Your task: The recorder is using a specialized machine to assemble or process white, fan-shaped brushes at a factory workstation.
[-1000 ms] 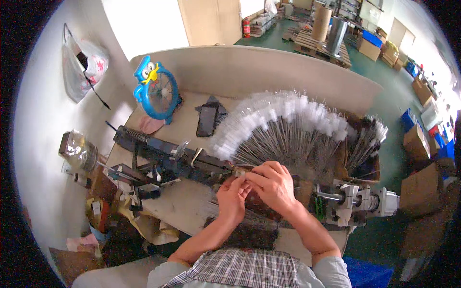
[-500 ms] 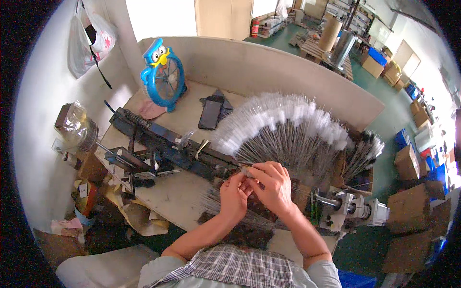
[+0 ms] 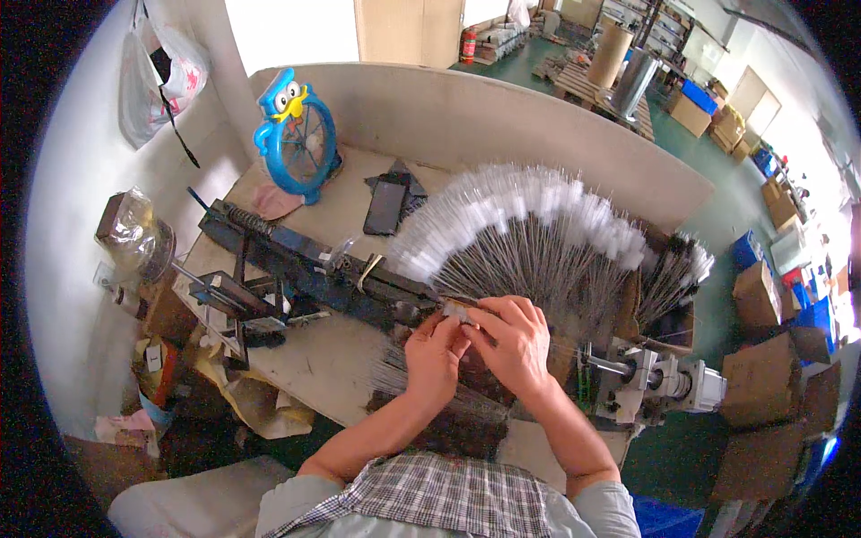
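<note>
My left hand and my right hand meet at the front end of a long black bench machine. Between their fingertips sits a small whitish tuft, which looks like bristle fibre; its exact shape is too small to make out. Both hands are closed in a pinch around it. Just beyond them fans a big pile of wire-stemmed brushes with white bristle heads. Loose thin wires lie beside my left wrist, partly hidden by the forearm.
A blue duck-shaped fan and a phone stand and lie at the back. To the right are a metal shaft unit and a box of dark-stemmed brushes. A low partition borders the table.
The whitish tuft shows more clearly between my fingertips. My right hand has shifted slightly to the right, and my left slightly to the left. The whole view has moved a little.
</note>
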Tool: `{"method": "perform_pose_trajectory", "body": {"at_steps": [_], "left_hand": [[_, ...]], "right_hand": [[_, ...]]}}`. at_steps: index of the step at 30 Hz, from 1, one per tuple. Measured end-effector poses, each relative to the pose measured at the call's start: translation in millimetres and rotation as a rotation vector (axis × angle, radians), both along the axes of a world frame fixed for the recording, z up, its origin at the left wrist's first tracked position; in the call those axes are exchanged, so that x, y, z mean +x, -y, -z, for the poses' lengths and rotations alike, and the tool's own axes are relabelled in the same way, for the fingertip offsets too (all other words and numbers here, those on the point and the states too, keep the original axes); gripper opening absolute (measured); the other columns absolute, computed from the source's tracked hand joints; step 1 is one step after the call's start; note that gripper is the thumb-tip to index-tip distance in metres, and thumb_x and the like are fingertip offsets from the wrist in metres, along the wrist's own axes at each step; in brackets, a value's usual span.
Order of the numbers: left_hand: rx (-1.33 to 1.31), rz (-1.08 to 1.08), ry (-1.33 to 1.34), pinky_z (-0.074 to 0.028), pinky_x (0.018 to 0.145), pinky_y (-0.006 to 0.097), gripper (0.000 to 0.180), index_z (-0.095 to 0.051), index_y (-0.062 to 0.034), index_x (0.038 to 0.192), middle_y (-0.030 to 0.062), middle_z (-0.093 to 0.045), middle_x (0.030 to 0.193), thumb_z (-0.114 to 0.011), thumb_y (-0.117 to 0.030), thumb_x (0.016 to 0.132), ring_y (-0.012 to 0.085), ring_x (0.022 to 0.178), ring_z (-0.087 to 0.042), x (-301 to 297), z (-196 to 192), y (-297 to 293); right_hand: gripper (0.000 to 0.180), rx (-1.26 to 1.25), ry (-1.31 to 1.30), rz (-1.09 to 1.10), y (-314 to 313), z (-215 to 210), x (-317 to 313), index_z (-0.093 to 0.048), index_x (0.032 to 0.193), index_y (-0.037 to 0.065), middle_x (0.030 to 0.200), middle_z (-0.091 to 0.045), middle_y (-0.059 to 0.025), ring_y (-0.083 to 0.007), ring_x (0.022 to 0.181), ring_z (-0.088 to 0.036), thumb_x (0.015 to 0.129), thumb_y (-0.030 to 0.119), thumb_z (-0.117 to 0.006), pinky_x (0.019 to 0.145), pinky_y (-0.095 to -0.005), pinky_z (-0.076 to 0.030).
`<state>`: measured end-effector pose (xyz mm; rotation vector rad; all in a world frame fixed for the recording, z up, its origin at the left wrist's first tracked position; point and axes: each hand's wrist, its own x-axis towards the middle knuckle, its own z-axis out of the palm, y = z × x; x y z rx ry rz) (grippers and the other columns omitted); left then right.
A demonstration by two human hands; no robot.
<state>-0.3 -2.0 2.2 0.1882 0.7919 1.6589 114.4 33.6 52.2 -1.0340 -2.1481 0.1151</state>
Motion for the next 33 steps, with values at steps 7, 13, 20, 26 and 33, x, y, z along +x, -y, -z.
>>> {"method": "perform_pose_trajectory", "body": {"at_steps": [7,13,20,26,33], "left_hand": [[-0.001,-0.024,0.133,-0.051,0.069,0.028,0.011,-0.055,0.0011,0.093,0.0078,-0.060,0.087,-0.055,-0.007,0.086,0.0158,0.078,-0.060,-2,0,1],[-0.044,-0.022,0.067,-0.051,0.069,0.029,0.012,-0.056,-0.0012,0.091,0.0070,-0.060,0.087,-0.052,-0.011,0.088,0.0159,0.078,-0.060,0,2,0],[-0.030,-0.001,0.104,-0.050,0.072,0.028,0.011,-0.057,-0.0015,0.095,0.0065,-0.061,0.090,-0.052,-0.008,0.087,0.0146,0.080,-0.060,-1,-4,2],[-0.014,0.023,0.003,-0.049,0.074,0.028,0.010,-0.057,-0.0012,0.092,0.0061,-0.061,0.089,-0.054,-0.008,0.086,0.0145,0.081,-0.060,1,-4,0],[0.011,0.087,0.020,-0.049,0.084,0.033,0.022,-0.054,0.0000,0.098,0.0104,-0.058,0.094,-0.050,-0.020,0.091,0.0193,0.089,-0.058,-5,-8,0]], "right_hand": [[0.025,0.015,-0.026,-0.028,-5,7,-9,-0.068,0.089,0.012,0.093,-0.063,-0.0009,-0.0212,0.089,-0.057,0.065,0.015,-0.072,0.075,-0.0345,-0.045],[0.027,-0.030,-0.019,-0.020,-2,7,-9,-0.067,0.094,0.015,0.097,-0.062,0.0010,-0.0208,0.092,-0.056,0.067,0.017,-0.069,0.078,-0.0361,-0.043],[0.025,0.049,-0.050,-0.012,-2,3,-9,-0.068,0.089,0.011,0.091,-0.063,-0.0009,-0.0212,0.086,-0.058,0.064,0.015,-0.073,0.075,-0.0343,-0.044],[0.025,0.033,0.004,0.000,-4,3,0,-0.068,0.087,0.011,0.091,-0.064,-0.0006,-0.0202,0.084,-0.059,0.064,0.018,-0.074,0.074,-0.0337,-0.045],[0.025,-0.011,0.047,0.048,4,-13,18,-0.068,0.085,0.009,0.086,-0.064,-0.0022,-0.0213,0.082,-0.059,0.064,0.021,-0.073,0.073,-0.0342,-0.045]]}}
